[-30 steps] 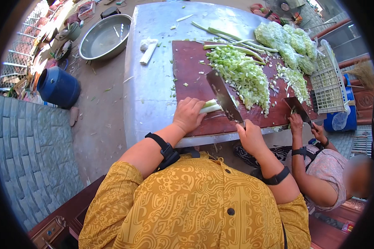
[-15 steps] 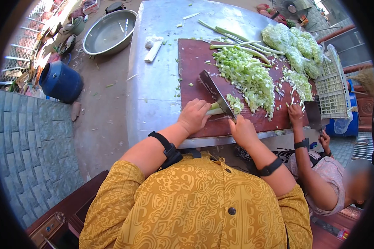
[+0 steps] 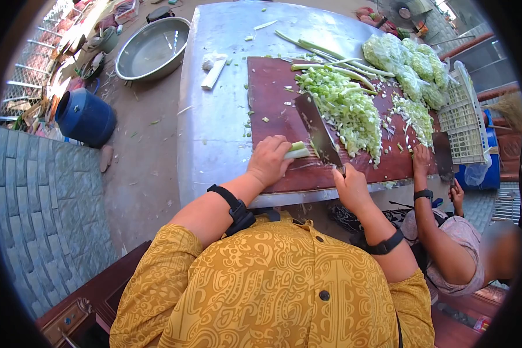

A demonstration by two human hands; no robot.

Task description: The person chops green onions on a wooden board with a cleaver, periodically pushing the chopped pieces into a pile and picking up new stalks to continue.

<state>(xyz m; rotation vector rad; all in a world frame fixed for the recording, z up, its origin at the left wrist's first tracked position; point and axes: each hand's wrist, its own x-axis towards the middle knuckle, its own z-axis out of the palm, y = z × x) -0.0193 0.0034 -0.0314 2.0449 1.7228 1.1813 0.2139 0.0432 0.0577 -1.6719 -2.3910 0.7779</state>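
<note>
Nearest, at the front edge of the board, the right hand grips the cleaver while the left hand, curled, pins the stalks flat. These look light, crisp, prone to roll: best held just behind the blade.

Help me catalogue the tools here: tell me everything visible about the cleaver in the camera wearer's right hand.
The cleaver has a broad, rectangular blade of dark grey metal, flecked with bits of green. Its handle is hidden inside the closed right hand. The blade runs diagonally away from that hand over the red-brown cutting board, between the pale stalks pinned by the left hand and the pile of chopped greens. It sits at the stalks' cut end; whether its edge touches the board cannot be told.
</note>
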